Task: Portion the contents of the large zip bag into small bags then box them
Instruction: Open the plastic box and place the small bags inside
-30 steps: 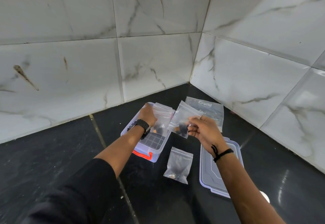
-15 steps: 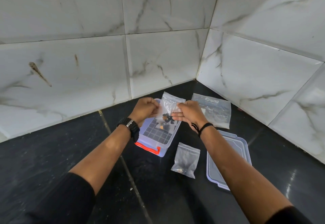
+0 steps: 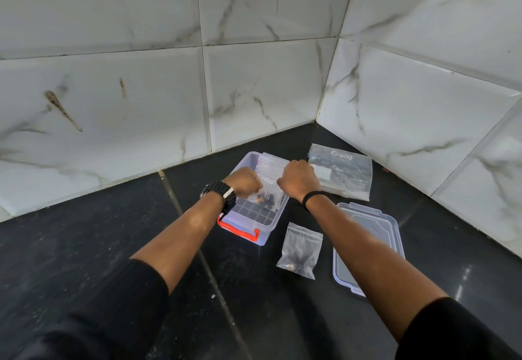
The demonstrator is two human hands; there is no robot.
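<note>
Over the box [image 3: 264, 234], my fingertips are hidden behind both fists, and I can't make out the dark bits inside the small bag [image 3: 268, 180]. Black floor [image 3: 84, 246] meets marble-tiled walls [image 3: 254, 91] in a corner. My left hand [image 3: 244, 181] and right hand [image 3: 298, 179], knuckles up, each pinch a side of that bag.

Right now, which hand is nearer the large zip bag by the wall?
Right. The right hand sits just beside the large zip bag, overlapping its near edge; the left hand is farther off, over the box.
</note>
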